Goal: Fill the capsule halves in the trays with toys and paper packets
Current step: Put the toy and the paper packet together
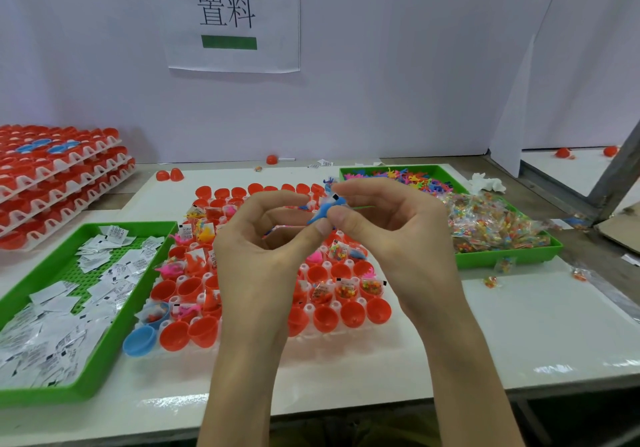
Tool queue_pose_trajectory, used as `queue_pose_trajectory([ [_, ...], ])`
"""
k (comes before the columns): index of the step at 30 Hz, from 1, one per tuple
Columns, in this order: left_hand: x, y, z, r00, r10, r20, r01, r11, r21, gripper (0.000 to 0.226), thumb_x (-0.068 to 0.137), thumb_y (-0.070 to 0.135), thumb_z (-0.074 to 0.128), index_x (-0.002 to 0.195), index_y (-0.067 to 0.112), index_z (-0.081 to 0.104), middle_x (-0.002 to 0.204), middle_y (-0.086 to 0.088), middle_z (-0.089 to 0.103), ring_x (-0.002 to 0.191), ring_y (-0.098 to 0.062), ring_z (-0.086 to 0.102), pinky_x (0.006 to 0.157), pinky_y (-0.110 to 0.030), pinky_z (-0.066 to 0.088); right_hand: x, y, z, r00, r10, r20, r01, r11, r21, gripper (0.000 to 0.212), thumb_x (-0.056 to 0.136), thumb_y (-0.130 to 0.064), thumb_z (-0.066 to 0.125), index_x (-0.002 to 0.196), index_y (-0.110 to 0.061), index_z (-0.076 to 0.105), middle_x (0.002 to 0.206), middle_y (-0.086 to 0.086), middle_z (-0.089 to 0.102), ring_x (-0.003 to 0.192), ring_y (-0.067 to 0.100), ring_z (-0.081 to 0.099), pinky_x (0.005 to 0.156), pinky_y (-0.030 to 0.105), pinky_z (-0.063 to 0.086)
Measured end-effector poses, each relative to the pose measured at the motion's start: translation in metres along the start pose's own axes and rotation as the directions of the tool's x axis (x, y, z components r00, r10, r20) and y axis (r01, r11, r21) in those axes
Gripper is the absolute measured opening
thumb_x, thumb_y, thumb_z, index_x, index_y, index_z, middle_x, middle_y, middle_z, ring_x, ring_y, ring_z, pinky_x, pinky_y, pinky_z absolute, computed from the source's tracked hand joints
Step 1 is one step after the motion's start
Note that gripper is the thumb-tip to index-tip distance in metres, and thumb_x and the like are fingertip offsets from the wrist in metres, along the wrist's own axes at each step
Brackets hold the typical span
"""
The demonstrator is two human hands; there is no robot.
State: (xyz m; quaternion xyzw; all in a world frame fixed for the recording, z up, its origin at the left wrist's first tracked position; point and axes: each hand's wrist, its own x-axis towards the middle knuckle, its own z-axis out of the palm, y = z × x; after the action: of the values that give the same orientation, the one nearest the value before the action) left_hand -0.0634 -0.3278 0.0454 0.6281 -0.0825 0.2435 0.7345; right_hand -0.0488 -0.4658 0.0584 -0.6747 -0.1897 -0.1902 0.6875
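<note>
A white tray [349, 335] of red capsule halves lies in the middle of the table; some halves hold toys and small packets, others are bare. Both my hands hover above it, fingertips together. My right hand [391, 238] pinches a small blue toy [320, 214] between thumb and forefinger, along with a bit of white packet. My left hand [263, 252] is curled beside it, its thumb touching the toy; something colourful shows inside its palm. A blue capsule half [139, 341] sits at the tray's near left corner.
A green tray [104, 360] of white paper packets lies at the left. A green tray [505, 259] at the right holds bead packets and coloured toys. Stacked trays of red capsules [59, 176] stand at the back left. Loose capsules lie by the wall.
</note>
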Motion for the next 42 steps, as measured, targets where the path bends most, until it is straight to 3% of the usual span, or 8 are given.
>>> queue_pose_trajectory([
  [8, 0.002, -0.001, 0.0, 0.986, -0.146, 0.082, 0.148, 0.989, -0.018, 0.031, 0.06, 0.038, 0.079, 0.089, 0.026, 0.08, 0.087, 0.001, 0.077, 0.086, -0.014, 0.073, 0.071, -0.015, 0.056, 0.0, 0.001, -0.005, 1.0, -0.016, 0.026, 0.016, 1.0, 0.01, 0.017, 0.076, -0.018, 0.077, 0.092, -0.023, 0.076, 0.086, -0.009, 0.078, 0.083, 0.01, 0.075, 0.072, 0.017, 0.057],
  [14, 0.002, 0.001, -0.006, 0.992, -0.09, 0.084, 0.083, 0.993, 0.086, 0.012, 0.071, 0.023, 0.08, 0.083, 0.024, 0.079, 0.077, 0.007, 0.076, 0.076, -0.004, 0.072, 0.066, -0.011, 0.053, 0.001, 0.007, -0.018, 0.987, 0.068, 0.143, -0.054, 0.994, -0.097, 0.022, 0.077, -0.017, 0.08, 0.098, -0.018, 0.077, 0.091, -0.003, 0.079, 0.089, 0.014, 0.075, 0.077, 0.024, 0.059],
  [18, 0.002, -0.001, -0.006, 0.992, -0.062, 0.106, 0.044, 0.986, 0.163, 0.016, 0.078, 0.01, 0.081, 0.081, 0.025, 0.078, 0.074, 0.01, 0.076, 0.073, -0.004, 0.072, 0.064, -0.012, 0.053, 0.003, 0.009, -0.022, 0.985, 0.065, 0.159, -0.039, 0.986, -0.163, 0.021, 0.074, -0.025, 0.079, 0.094, -0.017, 0.078, 0.087, -0.004, 0.078, 0.086, 0.013, 0.074, 0.075, 0.021, 0.057],
  [24, 0.003, 0.001, -0.016, 0.989, 0.05, -0.14, -0.032, 0.991, 0.131, 0.018, 0.088, 0.01, 0.074, 0.086, 0.029, 0.076, 0.077, 0.006, 0.075, 0.072, -0.013, 0.072, 0.065, -0.017, 0.056, 0.05, 0.028, -0.03, 0.998, 0.036, -0.059, -0.053, 0.947, -0.318, 0.017, 0.077, -0.018, 0.084, 0.085, -0.031, 0.075, 0.079, -0.018, 0.075, 0.08, -0.004, 0.07, 0.072, 0.011, 0.052],
  [28, 0.007, 0.006, -0.028, 0.955, 0.081, -0.285, -0.067, 0.996, 0.058, 0.023, 0.089, 0.007, 0.071, 0.085, 0.029, 0.075, 0.077, 0.003, 0.074, 0.069, -0.013, 0.07, 0.066, -0.019, 0.055, 0.118, 0.058, -0.032, 0.999, 0.02, -0.033, -0.035, 0.818, -0.574, 0.015, 0.08, -0.018, 0.082, 0.094, -0.021, 0.078, 0.077, -0.02, 0.069, 0.068, -0.011, 0.064, 0.064, 0.006, 0.049],
  [32, 0.007, 0.006, -0.03, 0.953, 0.07, -0.295, -0.064, 0.997, 0.032, 0.022, 0.089, 0.006, 0.071, 0.084, 0.027, 0.075, 0.08, -0.003, 0.074, 0.07, -0.015, 0.07, 0.068, -0.022, 0.057, 0.165, 0.102, -0.015, 0.987, 0.073, 0.146, 0.072, 0.613, -0.787, 0.016, 0.084, -0.026, 0.078, 0.099, -0.021, 0.078, 0.089, -0.008, 0.073, 0.087, 0.008, 0.067, 0.093, 0.039, 0.051],
  [36, 0.007, 0.006, -0.032, 0.954, 0.092, -0.287, -0.087, 0.996, 0.028, 0.014, 0.081, 0.017, 0.07, 0.082, 0.03, 0.076, 0.08, -0.001, 0.074, 0.069, -0.015, 0.07, 0.066, -0.02, 0.056, 0.185, 0.135, -0.003, 0.972, 0.029, 0.235, 0.195, 0.461, -0.865, 0.013, 0.089, -0.029, 0.072, 0.1, -0.026, 0.077, 0.094, -0.008, 0.074, 0.091, 0.009, 0.059, 0.089, 0.031, 0.025],
  [42, 0.009, 0.002, -0.036, 0.943, 0.094, -0.319, -0.093, 0.995, 0.02, 0.017, 0.08, 0.017, 0.068, 0.08, 0.033, 0.075, 0.077, 0.003, 0.073, 0.07, -0.014, 0.068, 0.067, -0.019, 0.054, 0.192, 0.148, 0.009, 0.964, 0.027, 0.266, 0.243, 0.329, -0.913, 0.013, 0.09, -0.02, 0.068, 0.098, -0.021, 0.077, 0.096, -0.004, 0.074, 0.088, 0.01, 0.054, 0.089, 0.034, 0.027],
])
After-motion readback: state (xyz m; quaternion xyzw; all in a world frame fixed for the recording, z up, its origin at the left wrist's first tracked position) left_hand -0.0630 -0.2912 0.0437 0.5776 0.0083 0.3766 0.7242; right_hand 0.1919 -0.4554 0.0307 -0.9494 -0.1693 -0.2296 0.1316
